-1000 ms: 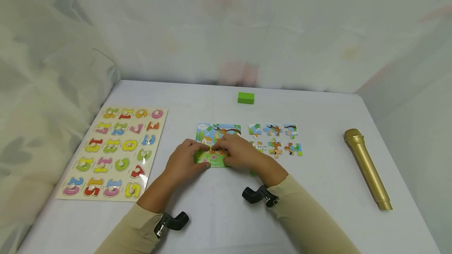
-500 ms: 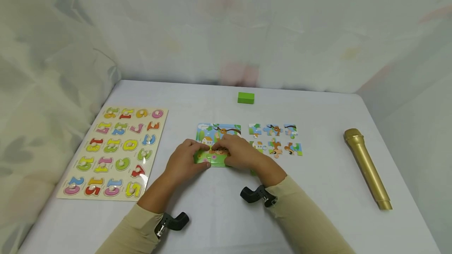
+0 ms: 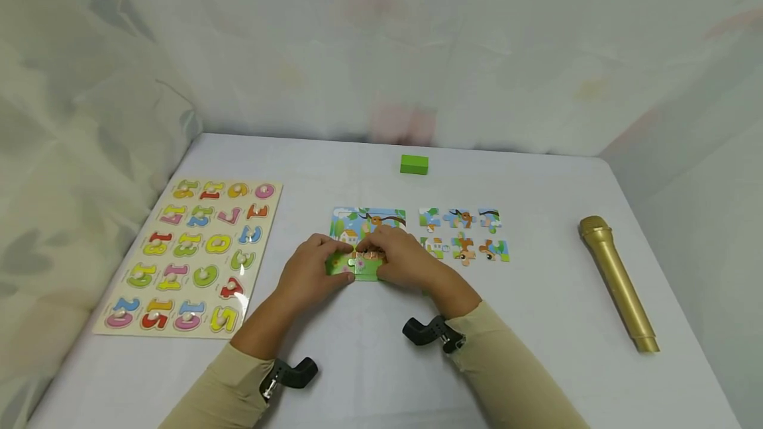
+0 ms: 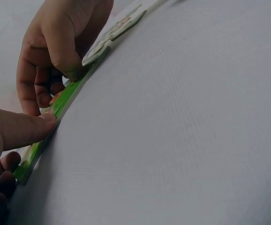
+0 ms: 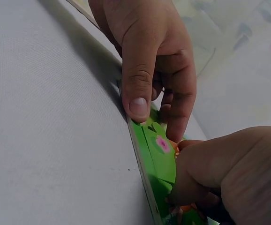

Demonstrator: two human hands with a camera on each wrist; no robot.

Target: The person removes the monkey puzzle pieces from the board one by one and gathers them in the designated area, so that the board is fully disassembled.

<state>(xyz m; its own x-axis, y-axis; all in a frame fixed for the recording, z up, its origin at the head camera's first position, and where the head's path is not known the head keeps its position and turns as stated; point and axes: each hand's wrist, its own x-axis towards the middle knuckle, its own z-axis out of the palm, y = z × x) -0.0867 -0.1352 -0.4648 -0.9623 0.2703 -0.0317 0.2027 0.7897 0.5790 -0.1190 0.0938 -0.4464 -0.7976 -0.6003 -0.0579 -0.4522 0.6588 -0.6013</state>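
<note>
A small picture puzzle board, green along its near edge, lies on the white table with a house and a bird in its scene. My left hand holds the board's left side, thumb on the near rim and index finger reaching over the picture. My right hand pinches a puzzle piece at the lower right of the board; its far side is hidden by the fingers. In the right wrist view, the left thumb presses the green edge close to a pink flower. Both hands nearly meet at their index fingertips.
Several loose puzzle pieces lie in two rows right of the board. A number peg board covers the left of the table. A green block sits at the back; a gold microphone lies at the right. Cloth hangs behind.
The piece under my right fingers has shifted slightly, and its outline against the neighbouring piece shows more clearly. Both hands stay at nearly the same spots.
</note>
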